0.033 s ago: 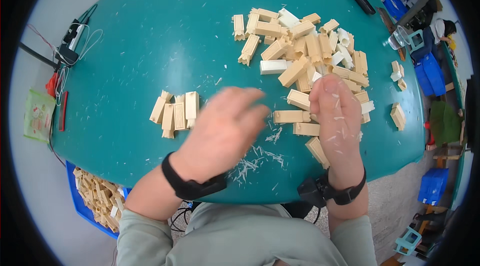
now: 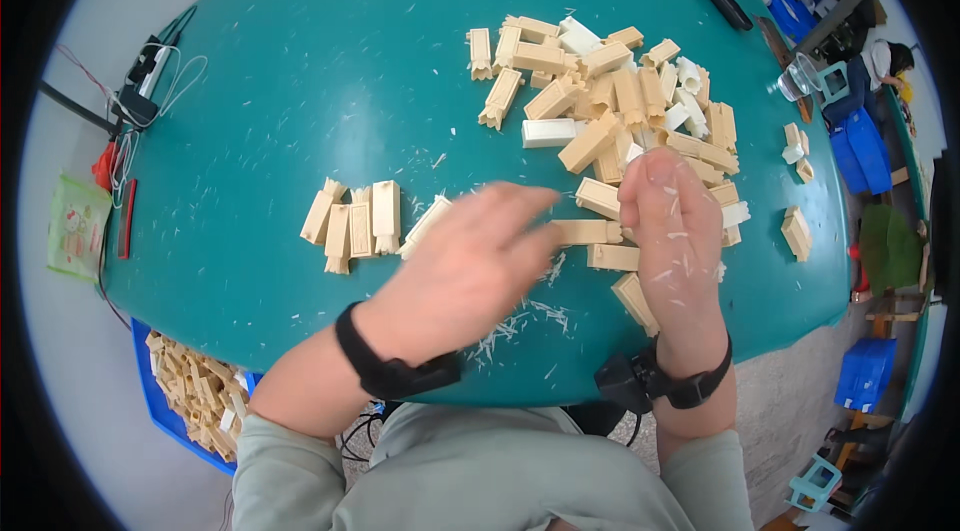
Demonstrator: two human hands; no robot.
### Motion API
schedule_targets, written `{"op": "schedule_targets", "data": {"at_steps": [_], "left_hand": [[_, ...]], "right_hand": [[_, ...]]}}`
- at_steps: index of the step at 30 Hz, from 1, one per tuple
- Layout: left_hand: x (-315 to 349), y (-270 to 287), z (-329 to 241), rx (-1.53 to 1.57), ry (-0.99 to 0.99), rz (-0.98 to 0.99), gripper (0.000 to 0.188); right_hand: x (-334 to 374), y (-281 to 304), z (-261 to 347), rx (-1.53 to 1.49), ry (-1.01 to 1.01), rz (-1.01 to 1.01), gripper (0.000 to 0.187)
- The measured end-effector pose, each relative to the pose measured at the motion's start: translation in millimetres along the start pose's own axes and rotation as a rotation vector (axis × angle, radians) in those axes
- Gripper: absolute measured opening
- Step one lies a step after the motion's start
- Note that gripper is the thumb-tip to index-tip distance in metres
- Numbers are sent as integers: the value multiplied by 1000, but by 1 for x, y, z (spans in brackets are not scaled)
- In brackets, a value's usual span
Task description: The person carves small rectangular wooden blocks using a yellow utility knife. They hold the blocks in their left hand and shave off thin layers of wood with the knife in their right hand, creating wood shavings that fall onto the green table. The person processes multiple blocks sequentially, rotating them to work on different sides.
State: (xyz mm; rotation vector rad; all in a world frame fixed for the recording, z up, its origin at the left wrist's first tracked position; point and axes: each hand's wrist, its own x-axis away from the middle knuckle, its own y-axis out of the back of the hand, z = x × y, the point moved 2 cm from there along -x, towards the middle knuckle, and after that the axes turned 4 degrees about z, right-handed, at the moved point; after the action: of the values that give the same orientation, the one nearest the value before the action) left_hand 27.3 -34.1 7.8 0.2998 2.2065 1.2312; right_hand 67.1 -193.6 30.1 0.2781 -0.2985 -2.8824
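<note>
My left hand (image 2: 465, 266) is blurred over the middle of the green table (image 2: 240, 111), fingers apart and pointing right, with nothing seen in them. Just left of it lies a cream block (image 2: 426, 225), partly covered by the hand. Beyond that is a small group of cream blocks (image 2: 387, 216) with jagged ends. My right hand (image 2: 675, 236) is closed in a fist at the near side of a heap of cream and white blocks (image 2: 590, 143). A thin greyish tip seems to stick out above its thumb; the rest is hidden. Pale slivers cling to this hand.
Pale shavings (image 2: 495, 339) lie near the front edge. A blue bin (image 2: 150, 399) of blocks stands below left. Power strip and cables (image 2: 138, 86) sit at the left edge. Some loose blocks (image 2: 796, 233), a clear cup (image 2: 797, 81) and a black object (image 2: 727, 6) are along the right.
My left hand has moved right, away from the small group, and a cream block now shows on the table behind it. My right hand has stayed in place.
</note>
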Motion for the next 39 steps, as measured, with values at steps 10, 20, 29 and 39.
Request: {"op": "schedule_targets", "data": {"at_steps": [10,20,29,39], "left_hand": [[9,1,17,780,324,-158,18],[17,20,9,1447,426,-123,48],[19,23,3,852,242,-201,45],[16,24,7,1117,257,-94,48]], "right_hand": [[1,-1,0,-65,74,101,18],[8,-17,-2,-111,88,265,31],[8,-20,-4,-12,81,315,25],[7,-21,0,-18,85,336,21]]}}
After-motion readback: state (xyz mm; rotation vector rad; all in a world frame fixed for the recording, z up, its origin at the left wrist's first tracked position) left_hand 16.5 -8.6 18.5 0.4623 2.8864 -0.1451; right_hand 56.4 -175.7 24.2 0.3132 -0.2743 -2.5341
